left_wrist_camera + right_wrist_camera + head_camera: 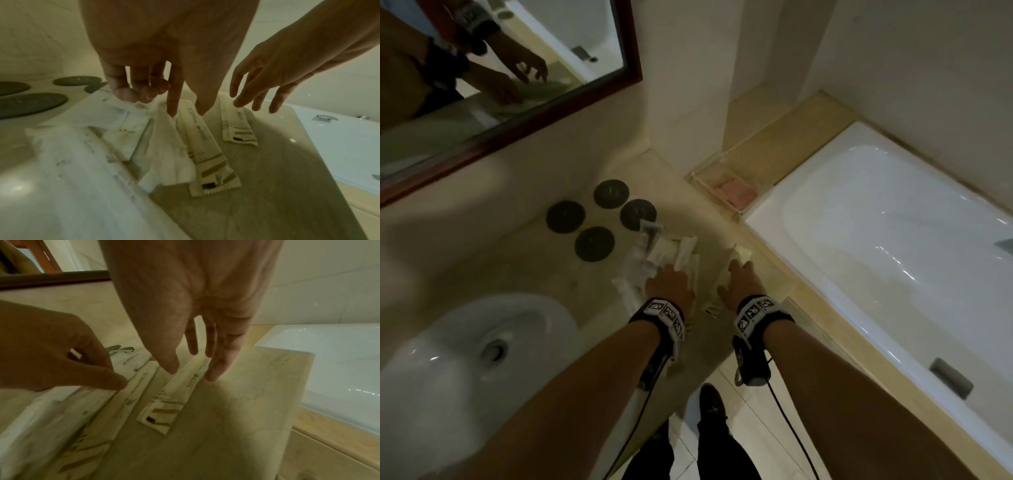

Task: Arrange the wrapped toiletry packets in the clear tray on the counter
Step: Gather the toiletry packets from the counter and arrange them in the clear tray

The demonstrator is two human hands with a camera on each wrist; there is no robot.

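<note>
A bathroom, likely a hotel's. A white basin sits in a marble surface. A bathtub adjoins, under a framed mirror.

A beige marble counter is carrying four dark round coasters, a spread of white wrapped packets and a lone gold-striped packet lying apart

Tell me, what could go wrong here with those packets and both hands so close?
The left hand rests its fingers on an overlapping heap of packets; lifting one may drag its neighbours askew. The lone striped packet under the right hand lies toward the counter edge beside the bathtub, so a nudge might slide it off.
</note>
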